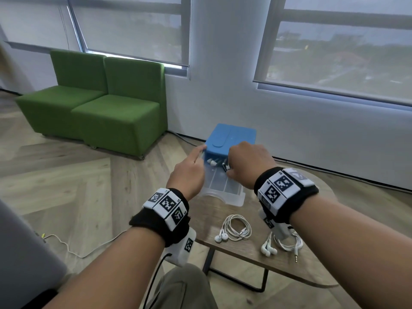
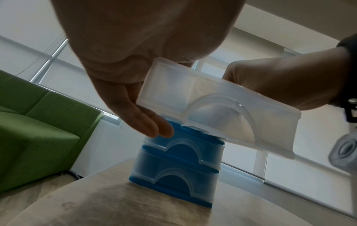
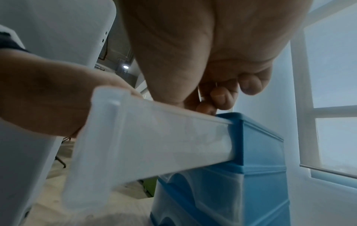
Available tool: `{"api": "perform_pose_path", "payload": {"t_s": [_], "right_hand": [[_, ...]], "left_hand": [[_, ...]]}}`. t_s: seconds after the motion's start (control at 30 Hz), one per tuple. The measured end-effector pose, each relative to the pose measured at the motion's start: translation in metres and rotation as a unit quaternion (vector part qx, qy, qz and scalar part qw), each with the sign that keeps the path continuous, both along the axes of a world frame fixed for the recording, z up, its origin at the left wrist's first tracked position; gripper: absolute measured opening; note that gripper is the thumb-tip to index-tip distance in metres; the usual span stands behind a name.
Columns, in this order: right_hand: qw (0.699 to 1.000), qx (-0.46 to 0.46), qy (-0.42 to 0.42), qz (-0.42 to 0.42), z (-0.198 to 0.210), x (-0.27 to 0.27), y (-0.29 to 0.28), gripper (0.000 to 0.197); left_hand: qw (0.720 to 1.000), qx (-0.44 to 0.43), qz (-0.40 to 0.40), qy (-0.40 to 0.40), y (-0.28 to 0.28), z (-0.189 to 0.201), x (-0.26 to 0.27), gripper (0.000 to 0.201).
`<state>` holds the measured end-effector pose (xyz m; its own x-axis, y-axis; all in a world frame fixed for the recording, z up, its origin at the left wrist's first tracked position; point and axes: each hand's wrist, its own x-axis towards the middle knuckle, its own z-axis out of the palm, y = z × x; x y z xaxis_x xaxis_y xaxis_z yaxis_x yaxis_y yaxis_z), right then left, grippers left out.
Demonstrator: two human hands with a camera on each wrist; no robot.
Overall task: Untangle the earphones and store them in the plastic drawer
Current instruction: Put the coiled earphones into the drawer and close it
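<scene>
Tucking limp, featherlight earphones [image 1: 213, 162] into the pulled-out top drawer [image 1: 223, 186], our right hand [image 1: 247, 160] pinches the cord (best grip), left hand [image 1: 189, 169] relaxed, steadying the blue cabinet [image 1: 231, 137].

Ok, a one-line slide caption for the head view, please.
Both hands, left hand and right hand, place earphones in the open top drawer; two coiled pairs wait on the table.
</scene>
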<state>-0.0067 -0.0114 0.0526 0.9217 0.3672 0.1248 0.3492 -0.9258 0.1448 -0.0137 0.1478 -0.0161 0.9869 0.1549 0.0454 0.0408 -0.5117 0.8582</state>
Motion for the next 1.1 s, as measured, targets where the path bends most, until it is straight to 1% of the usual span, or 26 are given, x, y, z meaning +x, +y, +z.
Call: {"api": "perform_pose_path", "payload": {"t_s": [0.07,0.17,0.27,0.37,0.43,0.5,0.57,0.63,0.67,0.7,0.73,0.8,0.87,0.93,0.97,1.0,1.03,1.07,1.1], "right_hand": [[1.000,-0.004,-0.026,-0.001,-0.001,0.003,0.003,0.029],[0.999,0.007,-0.043,-0.003,-0.002,0.008,0.003,0.027],[0.999,0.011,-0.047,-0.013,-0.003,0.011,0.001,0.034],[0.999,0.024,-0.028,-0.027,-0.003,0.013,-0.002,0.039],[0.997,0.064,0.016,-0.034,0.000,0.013,-0.009,0.038],[0.986,0.153,0.058,-0.032,0.004,0.012,-0.022,0.037],[0.970,0.236,0.053,-0.032,0.008,0.011,-0.039,0.034],[0.963,0.264,0.034,-0.048,0.006,0.010,-0.061,0.029],[0.963,0.258,0.045,-0.064,0.003,0.010,-0.072,0.025],[0.965,0.237,0.076,-0.085,-0.002,0.009,-0.083,0.020],[0.965,0.203,0.126,-0.108,-0.009,0.006,-0.093,0.013],[0.958,0.115,0.225,-0.139,-0.025,-0.001,-0.108,0.003],[0.948,0.066,0.275,-0.147,-0.039,-0.014,-0.117,0.014],[0.945,0.047,0.284,-0.157,-0.051,-0.023,-0.122,0.028],[0.944,0.037,0.285,-0.162,-0.056,-0.027,-0.123,0.032],[0.944,0.027,0.283,-0.165,-0.060,-0.030,-0.124,0.033],[0.945,0.017,0.279,-0.167,-0.064,-0.032,-0.125,0.031],[0.947,0.009,0.273,-0.166,-0.067,-0.033,-0.124,0.028],[0.950,0.001,0.265,-0.163,-0.069,-0.034,-0.124,0.025]], "left_hand": [[1.000,-0.005,0.000,-0.002,0.000,0.000,0.000,0.053],[1.000,-0.011,0.001,-0.007,0.000,-0.001,0.000,0.054],[1.000,-0.010,0.001,-0.012,0.001,-0.003,0.003,0.058],[1.000,-0.004,0.000,-0.015,0.001,-0.004,0.003,0.055],[1.000,0.003,0.000,-0.015,0.002,-0.005,0.002,0.053],[1.000,0.012,0.001,-0.013,0.002,-0.004,0.002,0.054],[1.000,0.020,-0.001,-0.010,0.002,-0.004,0.001,0.055],[1.000,0.016,-0.005,-0.011,0.002,-0.005,0.001,0.054],[1.000,0.024,-0.011,-0.011,0.003,-0.006,0.002,0.053],[0.999,0.043,-0.019,-0.012,0.002,-0.010,0.004,0.051],[0.997,0.065,-0.023,-0.017,0.001,-0.012,0.006,0.050],[0.997,0.062,-0.007,-0.037,0.000,-0.015,0.010,0.050],[0.998,0.027,0.005,-0.048,-0.001,-0.017,0.012,0.050],[0.999,0.006,0.014,-0.049,-0.003,-0.017,0.013,0.052],[0.999,-0.013,0.019,-0.048,-0.003,-0.018,0.015,0.052],[0.998,-0.025,0.018,-0.052,-0.001,-0.019,0.017,0.052],[0.998,-0.019,0.009,-0.058,0.000,-0.020,0.020,0.050],[0.998,-0.002,-0.002,-0.066,0.003,-0.023,0.023,0.046],[0.998,0.029,-0.011,-0.062,0.005,-0.025,0.024,0.038]]}}
